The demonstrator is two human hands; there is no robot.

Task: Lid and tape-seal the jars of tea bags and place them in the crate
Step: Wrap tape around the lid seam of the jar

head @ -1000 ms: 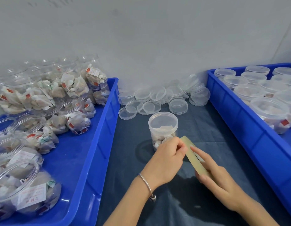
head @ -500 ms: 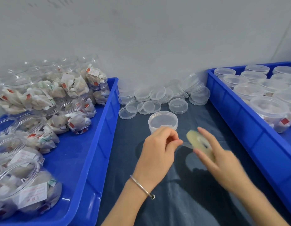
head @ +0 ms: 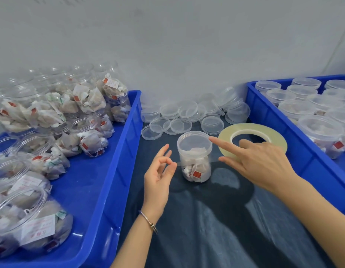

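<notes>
Right hand (head: 264, 163) grips tape (head: 272, 132) (forefinger out).

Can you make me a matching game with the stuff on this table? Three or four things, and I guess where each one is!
Things:
1. tape roll
2. jar with a lid
3. loose lids
4. open jars

Places:
A. in the left blue crate
B. heaped by the wall
C. in the right hand
D. standing on the dark cloth between the two hands

Pairs: 1-C, 2-D, 3-B, 4-A
</notes>
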